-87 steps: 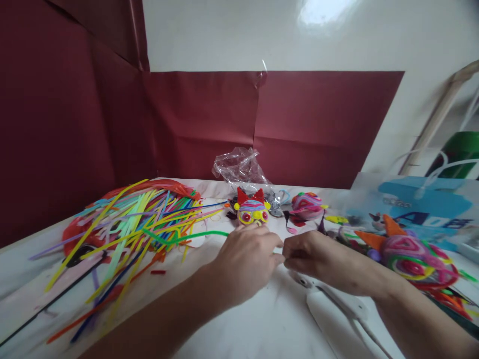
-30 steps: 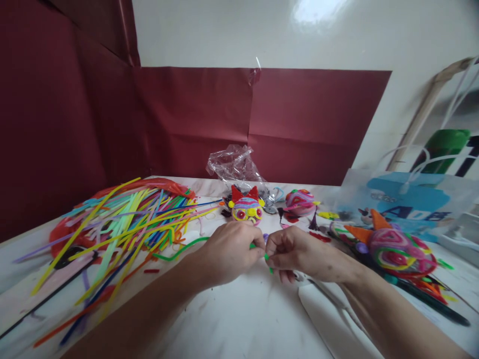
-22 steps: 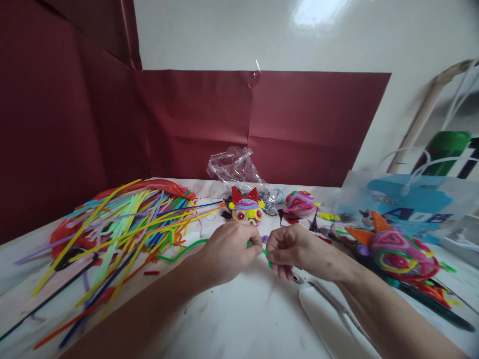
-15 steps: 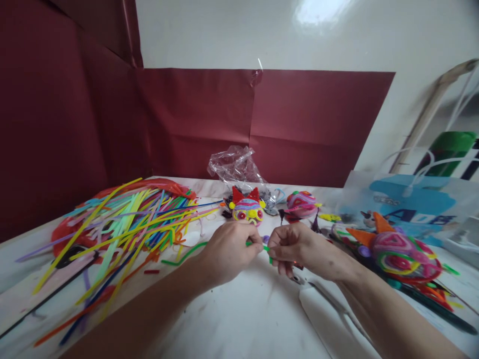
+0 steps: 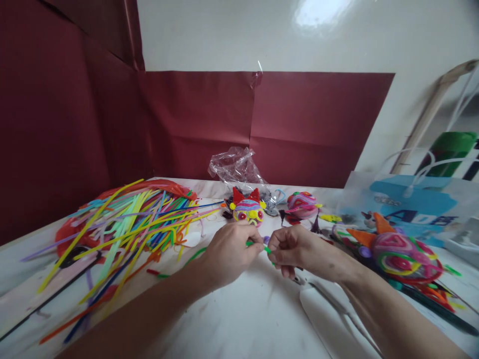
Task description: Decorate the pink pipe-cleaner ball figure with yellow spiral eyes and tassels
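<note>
A green pipe cleaner (image 5: 195, 254) runs out behind my left wrist toward the left. My left hand (image 5: 232, 249) pinches it between thumb and fingers. A short stretch of green shows between the hands, and my right hand (image 5: 299, 249) is closed on that end with curled fingers. Just beyond the hands sits a striped craft head (image 5: 248, 209) with red ears, yellow-ringed eyes and a yellow nose. Behind my right hand is a round pink, coiled craft piece (image 5: 302, 205). Another pink one with orange ears (image 5: 406, 257) lies beside my right forearm.
Many coloured pipe cleaners (image 5: 138, 219) spread over the table's left side, partly on a red bag. Clear plastic wrap (image 5: 235, 167) stands at the back. A blue-and-white carrier bag (image 5: 415, 199) is at the right. A grey-handled tool (image 5: 333, 301) lies by my right forearm.
The loose left part of the green pipe cleaner has swung lower, its end now close to the small red piece. Both hands keep nearly the same place and grip.
</note>
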Motion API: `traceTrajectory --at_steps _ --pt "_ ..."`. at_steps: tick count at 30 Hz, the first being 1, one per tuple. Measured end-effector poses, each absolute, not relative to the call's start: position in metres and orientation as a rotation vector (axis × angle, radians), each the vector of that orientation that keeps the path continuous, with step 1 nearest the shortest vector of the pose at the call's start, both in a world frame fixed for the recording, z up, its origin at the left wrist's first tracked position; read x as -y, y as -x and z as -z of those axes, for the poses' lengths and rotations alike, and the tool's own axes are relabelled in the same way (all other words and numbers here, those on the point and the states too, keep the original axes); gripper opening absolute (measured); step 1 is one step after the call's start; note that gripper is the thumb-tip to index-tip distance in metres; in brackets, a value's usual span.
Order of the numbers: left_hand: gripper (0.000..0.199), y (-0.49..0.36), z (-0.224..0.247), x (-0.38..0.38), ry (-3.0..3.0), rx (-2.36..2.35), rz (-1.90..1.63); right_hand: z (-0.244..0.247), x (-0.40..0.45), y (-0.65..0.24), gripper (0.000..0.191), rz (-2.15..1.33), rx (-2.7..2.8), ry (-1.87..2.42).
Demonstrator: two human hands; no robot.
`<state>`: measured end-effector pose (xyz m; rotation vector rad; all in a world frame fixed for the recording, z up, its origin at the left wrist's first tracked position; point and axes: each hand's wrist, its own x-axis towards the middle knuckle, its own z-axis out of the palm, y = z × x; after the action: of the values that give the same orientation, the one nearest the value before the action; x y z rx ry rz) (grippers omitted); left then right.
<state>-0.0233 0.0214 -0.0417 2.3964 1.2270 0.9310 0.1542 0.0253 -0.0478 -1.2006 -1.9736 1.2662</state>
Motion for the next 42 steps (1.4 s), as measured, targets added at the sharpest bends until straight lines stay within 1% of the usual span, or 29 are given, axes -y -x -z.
traceTrajectory --at_steps 6,11,16,20,28,42 --pt "0.014 0.03 0.051 -0.022 -2.413 -1.231 -0.921 0.052 -0.027 -0.151 0.012 -1.177 2.05 1.227" --pt "0.015 0.034 0.053 -0.02 -2.433 -1.231 -0.831 0.052 -0.021 -0.152 0.004 -1.131 2.188 1.232" --pt "0.017 0.033 0.053 -0.013 -2.468 -1.195 -0.706 0.055 -0.019 -0.156 0.006 -1.096 2.345 1.255" --pt "0.017 0.034 0.056 -0.014 -2.468 -1.233 -0.754 0.056 -0.022 -0.155 0.005 -0.982 2.362 1.282" --pt "0.016 0.036 0.056 -0.013 -2.454 -1.217 -0.802 0.062 -0.023 -0.152 0.014 -0.82 2.348 1.347" --pt "0.015 0.037 0.055 -0.013 -2.46 -1.227 -0.809 0.052 -0.017 -0.147 0.014 -0.878 2.245 1.402"
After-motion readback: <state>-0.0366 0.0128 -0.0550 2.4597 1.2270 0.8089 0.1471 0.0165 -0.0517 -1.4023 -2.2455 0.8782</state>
